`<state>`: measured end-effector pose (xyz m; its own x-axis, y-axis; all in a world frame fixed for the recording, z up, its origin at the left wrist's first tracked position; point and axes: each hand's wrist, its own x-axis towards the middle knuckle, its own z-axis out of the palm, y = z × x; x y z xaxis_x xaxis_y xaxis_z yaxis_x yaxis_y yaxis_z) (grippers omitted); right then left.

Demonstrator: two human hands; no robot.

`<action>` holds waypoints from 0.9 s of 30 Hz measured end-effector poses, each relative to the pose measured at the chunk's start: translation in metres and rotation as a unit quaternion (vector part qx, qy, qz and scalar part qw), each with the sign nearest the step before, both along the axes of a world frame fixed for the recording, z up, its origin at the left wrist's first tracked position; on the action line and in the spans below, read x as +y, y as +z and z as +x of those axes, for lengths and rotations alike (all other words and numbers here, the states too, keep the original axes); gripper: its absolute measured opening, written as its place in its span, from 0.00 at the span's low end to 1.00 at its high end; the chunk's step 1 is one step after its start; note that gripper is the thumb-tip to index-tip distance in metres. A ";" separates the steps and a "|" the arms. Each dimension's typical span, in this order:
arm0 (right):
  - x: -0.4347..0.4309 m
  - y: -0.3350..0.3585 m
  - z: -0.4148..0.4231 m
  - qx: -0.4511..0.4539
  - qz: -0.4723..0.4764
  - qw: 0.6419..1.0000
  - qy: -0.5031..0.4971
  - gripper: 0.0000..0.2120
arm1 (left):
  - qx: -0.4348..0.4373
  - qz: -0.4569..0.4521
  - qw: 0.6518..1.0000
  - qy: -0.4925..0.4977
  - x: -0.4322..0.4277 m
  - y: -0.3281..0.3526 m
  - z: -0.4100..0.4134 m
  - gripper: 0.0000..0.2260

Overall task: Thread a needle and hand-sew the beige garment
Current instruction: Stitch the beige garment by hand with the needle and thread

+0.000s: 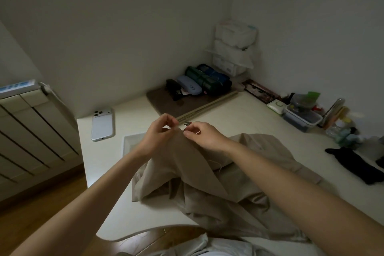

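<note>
You seem mid-stitch: your left hand (161,131) and right hand (202,134) both pinch the beige garment (207,183) at its raised fold, needle too small to confirm; next, pull the thread through gently

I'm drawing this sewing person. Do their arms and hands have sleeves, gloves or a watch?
No. The left arm and right arm are bare right to the picture's edge, with no sleeves or watch. The left hand and right hand wear no gloves, and I see no rings, though the light is dim.
</note>
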<state>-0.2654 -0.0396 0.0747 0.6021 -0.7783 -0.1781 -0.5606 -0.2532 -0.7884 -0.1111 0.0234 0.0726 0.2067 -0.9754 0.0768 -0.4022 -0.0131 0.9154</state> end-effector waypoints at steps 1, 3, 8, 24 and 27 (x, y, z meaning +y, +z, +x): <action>0.000 0.000 0.001 -0.008 0.002 1.000 0.006 0.14 | -0.001 0.000 1.000 -0.004 0.001 0.001 0.000 0.04; 0.000 0.000 0.003 -0.023 0.002 1.000 0.009 0.12 | -0.003 -0.001 1.000 -0.011 0.002 0.002 0.000 0.04; -0.005 -0.001 0.004 -0.026 0.005 1.000 -0.012 0.09 | 0.010 -0.006 1.000 -0.002 0.004 0.001 0.003 0.03; -0.009 0.012 -0.029 -0.005 0.109 0.993 0.044 0.14 | -0.004 0.006 1.000 0.009 0.001 -0.004 0.009 0.01; -0.011 0.015 -0.041 -0.018 0.101 0.994 0.037 0.14 | -0.039 0.014 0.999 0.013 0.001 -0.010 0.010 0.03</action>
<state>-0.3061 -0.0504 0.0901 0.6658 -0.6818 -0.3031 -0.5163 -0.1277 -0.8469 -0.1008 0.0241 0.0628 0.2256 -0.9719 0.0666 -0.4720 -0.0493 0.8802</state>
